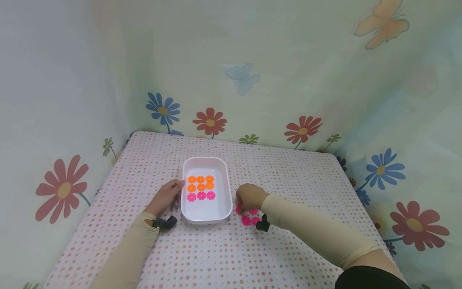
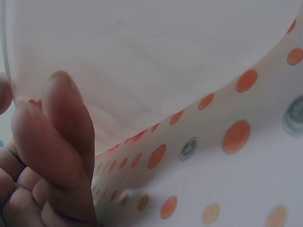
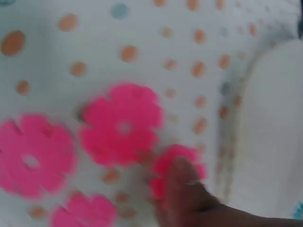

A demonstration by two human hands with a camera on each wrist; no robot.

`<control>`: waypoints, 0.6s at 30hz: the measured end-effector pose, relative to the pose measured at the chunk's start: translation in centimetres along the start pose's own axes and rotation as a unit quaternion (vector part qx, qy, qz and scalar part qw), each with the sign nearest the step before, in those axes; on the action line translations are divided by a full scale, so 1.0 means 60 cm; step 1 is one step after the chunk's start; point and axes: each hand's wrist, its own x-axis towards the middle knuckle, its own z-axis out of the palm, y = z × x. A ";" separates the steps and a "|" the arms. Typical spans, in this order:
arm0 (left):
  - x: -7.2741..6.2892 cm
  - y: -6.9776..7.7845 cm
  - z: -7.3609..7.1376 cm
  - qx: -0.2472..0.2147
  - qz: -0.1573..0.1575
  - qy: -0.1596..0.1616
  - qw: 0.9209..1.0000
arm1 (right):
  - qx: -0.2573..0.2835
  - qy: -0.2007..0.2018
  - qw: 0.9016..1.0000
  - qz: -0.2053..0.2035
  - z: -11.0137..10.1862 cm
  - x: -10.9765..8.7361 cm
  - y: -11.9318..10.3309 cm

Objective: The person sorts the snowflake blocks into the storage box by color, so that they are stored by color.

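Observation:
A white tray (image 1: 205, 212) stands on the table, with two rows of orange flower-shaped pieces (image 1: 200, 187) and one row of pink ones (image 1: 201, 196) inside. My left hand (image 1: 164, 198) holds the tray's left rim; in the left wrist view, its fingers (image 2: 71, 113) lie against the outer wall. To the right of the tray, my right hand (image 1: 251, 196) is low over several loose pink flower pieces (image 1: 246, 220). The right wrist view, somewhat blurred, has a digit over one pink flower piece (image 3: 162, 166), seemingly pinching it; the underside of that grip is hidden.
A dotted cloth (image 1: 202, 257) covers the table. Behind and beside it hang walls (image 1: 231, 36) printed with flowers and butterflies. Dark wrist bands (image 1: 165, 223) sit on both arms, the right one close to the loose pink pieces.

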 end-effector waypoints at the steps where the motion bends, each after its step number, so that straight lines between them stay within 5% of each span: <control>1: 0.004 0.003 0.004 0.001 0.001 -0.005 1.000 | 0.004 0.000 1.000 0.005 -0.013 -0.002 0.005; 5: 0.014 0.014 0.012 0.008 0.011 -0.013 1.000 | 0.003 0.019 1.000 0.016 -0.089 -0.004 0.004; 9: 0.015 0.013 0.005 0.003 0.016 -0.012 1.000 | 0.006 0.044 0.998 -0.033 -0.147 0.014 -0.060; 18: 0.009 -0.005 -0.001 -0.027 0.027 -0.016 0.999 | -0.085 -0.026 0.983 -0.158 -0.076 0.105 -0.206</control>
